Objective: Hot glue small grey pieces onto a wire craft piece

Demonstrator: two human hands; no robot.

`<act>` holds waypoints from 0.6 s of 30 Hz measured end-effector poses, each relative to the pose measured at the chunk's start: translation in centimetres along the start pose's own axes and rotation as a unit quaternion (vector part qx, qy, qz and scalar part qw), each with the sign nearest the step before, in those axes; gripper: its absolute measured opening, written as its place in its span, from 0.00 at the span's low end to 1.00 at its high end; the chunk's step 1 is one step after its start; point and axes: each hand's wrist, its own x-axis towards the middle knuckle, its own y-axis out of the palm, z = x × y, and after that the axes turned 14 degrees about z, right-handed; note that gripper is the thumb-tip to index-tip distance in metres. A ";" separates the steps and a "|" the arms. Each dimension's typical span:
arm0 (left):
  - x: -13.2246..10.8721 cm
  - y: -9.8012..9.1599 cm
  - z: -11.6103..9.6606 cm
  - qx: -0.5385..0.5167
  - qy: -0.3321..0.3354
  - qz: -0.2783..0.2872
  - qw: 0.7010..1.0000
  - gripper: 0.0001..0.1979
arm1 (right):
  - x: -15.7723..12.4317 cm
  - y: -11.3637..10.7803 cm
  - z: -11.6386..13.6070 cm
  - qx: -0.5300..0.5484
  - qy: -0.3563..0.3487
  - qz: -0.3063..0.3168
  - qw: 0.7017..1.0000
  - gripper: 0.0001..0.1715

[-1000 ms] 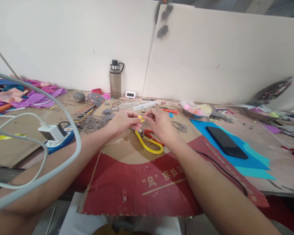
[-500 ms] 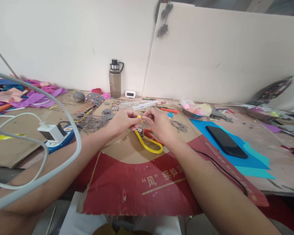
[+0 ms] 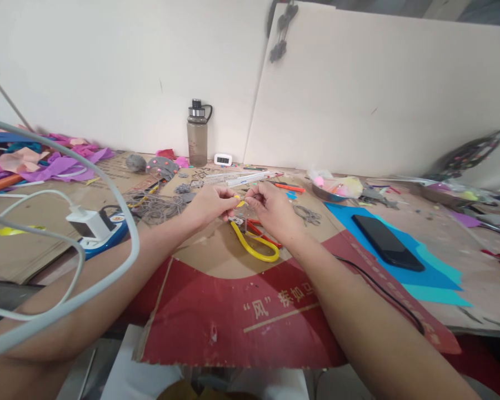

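Right, from the head camera, both hands are meeting over the middle of the bench (image 3: pixel 435 218), and the left hand (image 3: pixel 208 209) is pinching a small yellow piece (image 3: pixel 240 202) between thumb and fingers, so that grip is holding it. Just beside it, the right hand (image 3: pixel 273 210) is bringing its fingertips up against the yellow piece's side; whether that grip is closing on anything, I cannot tell, as the detail is too small. So the yellow piece is sitting up between the two hands, above the cardboard (image 3: pixel 191 333), whose near part is showing red with pale lettering.

Right below the hands, a looped yellow handle (image 3: pixel 260 255) is lying on the cardboard, with red handles (image 3: pixel 270 236) beside it. Over to the left, tangled grey cord (image 3: pixel 156 206) is spreading out near the left wrist, and a white charger (image 3: pixel 90 226) is sitting on a blue power strip (image 3: pixel 104 247), a thick white cable (image 3: pixel 134 222) curving across in front. Past the right hand, a small bundle of grey string (image 3: pixel 308 215) is lying near an orange-red tool (image 3: pixel 291 189). Farther right, a black phone (image 3: pixel 387 243) is resting on a blue sheet (image 3: pixel 437 279). And at the back, a bottle (image 3: pixel 197 141) is standing upright beside a small white clock (image 3: pixel 223 160).
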 end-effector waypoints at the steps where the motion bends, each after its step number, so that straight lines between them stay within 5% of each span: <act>1: 0.0 0.0 -0.1 0.006 -0.002 0.001 1.000 0.08 | 0.0 0.0 0.0 -0.005 0.003 -0.001 1.000 0.04; 18: -0.5 0.1 -1.5 0.073 -0.008 0.015 0.997 0.10 | 0.1 0.3 0.7 -0.082 0.004 -0.002 0.997 0.14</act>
